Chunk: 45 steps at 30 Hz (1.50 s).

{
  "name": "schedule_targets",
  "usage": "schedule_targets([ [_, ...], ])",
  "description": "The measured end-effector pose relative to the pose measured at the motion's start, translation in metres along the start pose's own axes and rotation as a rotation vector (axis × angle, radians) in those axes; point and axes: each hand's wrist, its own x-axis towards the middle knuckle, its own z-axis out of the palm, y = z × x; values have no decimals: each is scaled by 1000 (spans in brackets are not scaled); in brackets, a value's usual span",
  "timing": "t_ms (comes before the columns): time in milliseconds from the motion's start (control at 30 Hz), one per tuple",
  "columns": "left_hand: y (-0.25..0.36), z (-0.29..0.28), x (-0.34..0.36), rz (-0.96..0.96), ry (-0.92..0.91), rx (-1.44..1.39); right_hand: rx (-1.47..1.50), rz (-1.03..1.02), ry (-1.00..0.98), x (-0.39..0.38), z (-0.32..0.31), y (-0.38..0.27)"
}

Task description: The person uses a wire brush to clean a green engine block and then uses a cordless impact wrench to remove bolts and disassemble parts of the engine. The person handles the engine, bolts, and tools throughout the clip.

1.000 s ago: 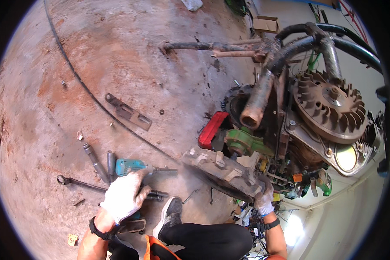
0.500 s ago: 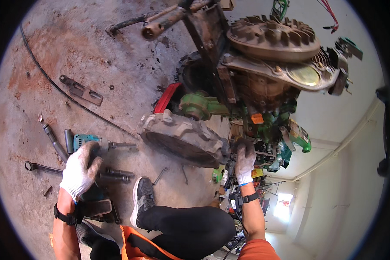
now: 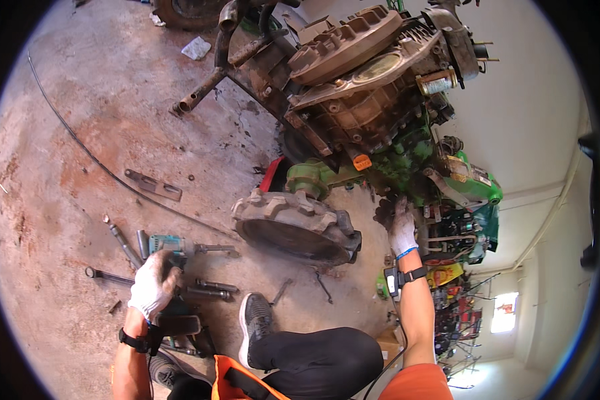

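Note:
My left hand (image 3: 155, 285), in a white glove, is closed round the grip of a teal impact wrench (image 3: 170, 245) with a long socket shaft (image 3: 215, 248). The wrench rests low over the concrete floor, its tip pointing right. My right hand (image 3: 401, 230), gloved and blackened at the fingers, reaches up to the underside of a green and rust-brown engine machine (image 3: 407, 160). Its fingertips blend with dark parts there, so their grip is unclear. Left of that hand is the machine's lugged rubber wheel (image 3: 293, 230), below a green gear housing (image 3: 307, 179).
Sockets (image 3: 210, 290), a ring spanner (image 3: 107, 275) and a slotted metal bracket (image 3: 153, 185) lie on the floor (image 3: 67, 220). A black cable (image 3: 100, 160) curves toward the wheel. Tubular frame legs (image 3: 203, 90) jut out at the upper middle. Stocked shelves (image 3: 457, 300) stand at right.
The view has swung, so the machine and floor items appear shifted. My right hand has moved away from the wheel's right end, up toward the engine's underside. My left hand stays on the impact wrench.

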Motion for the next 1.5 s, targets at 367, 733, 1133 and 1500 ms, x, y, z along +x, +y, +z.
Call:
schedule_targets([
  [367, 5, 3, -3, -5, 16, 62, -1918, -702, 136, 41, -49, 53],
  [733, 0, 5, -2, -6, 17, 43, -483, -273, 93, -12, -5, 10],
  [1133, -1, 3, -1, -6, 1, 54, -1735, -676, 174, 21, -71, 68],
  [1500, 158, -113, 119, 287, 427, -105, -951, -604, 18, -3, -34, 28],
])
